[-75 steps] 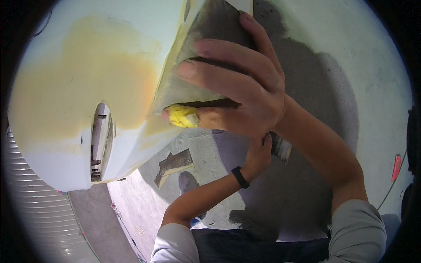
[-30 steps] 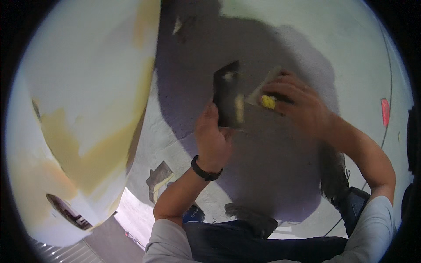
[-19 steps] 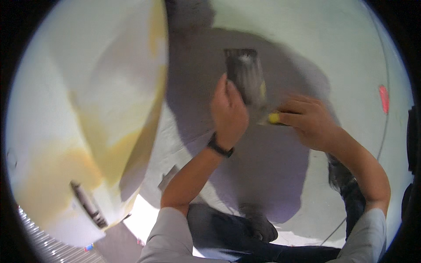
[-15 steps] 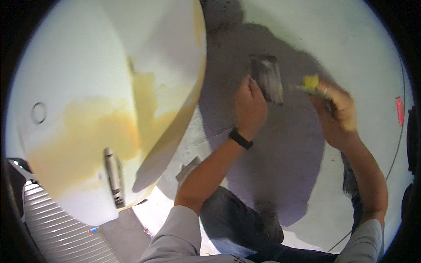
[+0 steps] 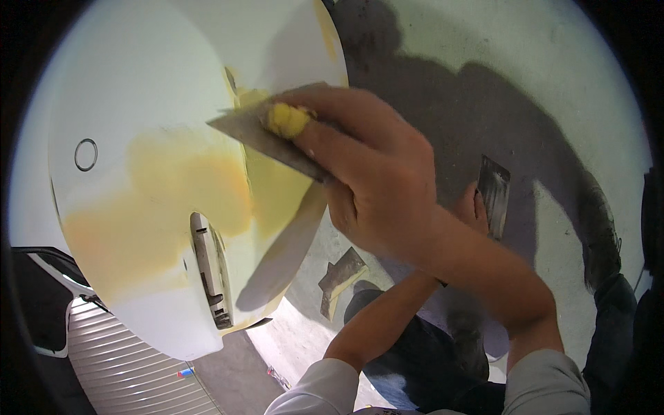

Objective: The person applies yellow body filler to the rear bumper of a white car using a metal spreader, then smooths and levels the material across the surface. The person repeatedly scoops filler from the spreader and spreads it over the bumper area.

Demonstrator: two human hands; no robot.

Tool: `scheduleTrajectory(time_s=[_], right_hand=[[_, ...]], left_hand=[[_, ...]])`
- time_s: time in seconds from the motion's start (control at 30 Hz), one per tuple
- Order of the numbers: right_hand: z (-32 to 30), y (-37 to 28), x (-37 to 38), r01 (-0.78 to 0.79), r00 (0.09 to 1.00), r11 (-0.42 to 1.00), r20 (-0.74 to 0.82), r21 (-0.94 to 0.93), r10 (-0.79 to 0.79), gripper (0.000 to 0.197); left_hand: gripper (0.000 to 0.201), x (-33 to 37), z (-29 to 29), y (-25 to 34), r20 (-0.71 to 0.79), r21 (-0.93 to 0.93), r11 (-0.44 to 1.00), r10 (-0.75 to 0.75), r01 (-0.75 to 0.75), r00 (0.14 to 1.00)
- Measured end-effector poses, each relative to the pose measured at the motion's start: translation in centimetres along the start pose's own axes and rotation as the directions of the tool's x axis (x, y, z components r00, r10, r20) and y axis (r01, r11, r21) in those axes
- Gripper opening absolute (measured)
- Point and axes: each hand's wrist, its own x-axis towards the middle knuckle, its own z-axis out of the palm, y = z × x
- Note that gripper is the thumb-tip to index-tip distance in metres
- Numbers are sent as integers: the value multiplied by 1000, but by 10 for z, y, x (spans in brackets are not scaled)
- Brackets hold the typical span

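My right hand [image 5: 387, 159] grips a flat, greyish spreader [image 5: 277, 142], fingers closed on it. The spreader is tilted over a white, curved car body panel, apparently a bumper [image 5: 138, 83]; whether its edge touches the panel I cannot tell. A yellow lump or covering [image 5: 289, 121] sits at the thumb tip. Yellowish filler patches [image 5: 187, 187] spread over the panel around a crease. Lower and to the right, beneath my crossed right forearm, my left hand [image 5: 474, 209] is shut on a dark, smeared rectangular plate [image 5: 494, 190]. Its fingers are partly hidden.
A slotted opening [image 5: 211, 273] and a small ring mark [image 5: 86, 155] are on the panel. Beside its lower edge, a grey folded scrap [image 5: 342, 277] lies on the floor. Ridged grey slats [image 5: 131, 353] run at lower left. My bent knee [image 5: 415, 353] is close below.
My right hand has swung left from beside the plate to over the panel, carrying the spreader. My left hand with the plate has shifted right and down in the picture; the view has turned somewhat.
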Motion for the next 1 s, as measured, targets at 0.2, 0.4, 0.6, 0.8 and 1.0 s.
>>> scheduleTrajectory(time_s=[0.2,0.4,0.6,0.8,1.0], right_hand=[[-19,-4,-7,-30,996,999,90,27,28,26],[-5,13,20,61,998,997,34,-55,-59,24],[6,1,-23,13,1000,1000,8,19,-13,25],[-12,-6,-30,-5,992,1000,128,30,1,32],[-14,24,15,49,997,995,58,-86,-45,33]], left_hand=[[38,0,1,0,42,74,997,18,-21,999],[40,-6,7,-14,-45,5,961,277,-277,960],[37,-6,-1,0,23,-15,999,32,-32,999],[34,-3,7,4,-19,14,995,104,-103,994],[42,-6,13,-25,-165,-36,865,488,-500,857]])
